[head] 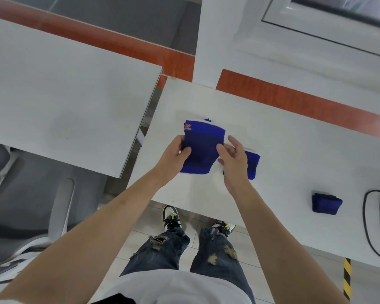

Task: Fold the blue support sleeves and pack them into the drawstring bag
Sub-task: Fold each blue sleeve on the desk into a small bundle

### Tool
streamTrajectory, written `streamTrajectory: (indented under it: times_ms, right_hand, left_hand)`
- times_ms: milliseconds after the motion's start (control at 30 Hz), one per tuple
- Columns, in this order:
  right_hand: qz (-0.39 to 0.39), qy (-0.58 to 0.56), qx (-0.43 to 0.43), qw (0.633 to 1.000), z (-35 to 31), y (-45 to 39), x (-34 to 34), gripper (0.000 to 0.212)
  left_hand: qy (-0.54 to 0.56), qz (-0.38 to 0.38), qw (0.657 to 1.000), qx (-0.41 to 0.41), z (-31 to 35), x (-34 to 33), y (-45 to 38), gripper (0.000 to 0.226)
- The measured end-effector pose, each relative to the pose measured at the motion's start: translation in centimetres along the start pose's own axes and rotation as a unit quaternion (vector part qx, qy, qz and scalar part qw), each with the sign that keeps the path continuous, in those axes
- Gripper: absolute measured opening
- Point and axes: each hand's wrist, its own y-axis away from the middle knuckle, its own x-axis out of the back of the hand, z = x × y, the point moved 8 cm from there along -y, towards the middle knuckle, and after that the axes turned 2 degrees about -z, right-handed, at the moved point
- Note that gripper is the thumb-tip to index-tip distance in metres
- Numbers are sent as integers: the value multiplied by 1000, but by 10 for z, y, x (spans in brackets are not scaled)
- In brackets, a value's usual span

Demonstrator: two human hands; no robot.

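Holding a blue support sleeve (pixel 203 148) over the middle of the white table (pixel 294 154), the left hand (pixel 173 157) pinches its left edge, thumb on top and fingers under, while the right hand (pixel 232 160) grips the right edge with thumb and forefinger, the other fingers spread loose. The sleeve hangs flat between them, with a lighter band and a small orange mark at its 12 o'clock end. A second sleeve (pixel 253 164) lies flat at 3 o'clock of the right hand, partly hidden by it. A folded sleeve (pixel 326 204) sits well apart toward 4 o'clock, close to the near table edge and just beside a black cable (pixel 366 220). White cloth under the held sleeve shows at 12 o'clock; whether it is the drawstring bag I cannot tell. The table surface is bare toward 1 and 2 o'clock. At 9 o'clock a narrow gap parts this table from another table (pixel 64 102).
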Motion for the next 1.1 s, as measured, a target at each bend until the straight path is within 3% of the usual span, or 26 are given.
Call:
streamTrajectory:
  times_ms: [133, 233, 333, 467, 800, 1100]
  right_hand:
    - [-28, 21, 63, 997, -16, 5, -1, 51]
    - [-62, 85, 54, 993, 2, 10, 1, 47]
    - [-88, 183, 23, 979, 38, 19, 6, 25]
    - [-87, 256, -11, 963, 73, 23, 9, 12]
    - [-33, 316, -51, 947, 95, 5, 9, 2]
    - [17, 325, -32, 945, 93, -4, 8, 11]
  left_hand:
    - [-134, 84, 986, -50, 1, 21, 4, 11]
    - [-259, 49, 960, -91, -23, 24, 12, 15]
    - [-341, 14, 939, -50, -70, 24, 21, 21]
    - [-336, 16, 941, 43, -109, 23, 34, 26]
    - [-353, 48, 932, 70, -113, 17, 26, 23]
    - [-405, 54, 905, 117, -121, 8, 2, 16]
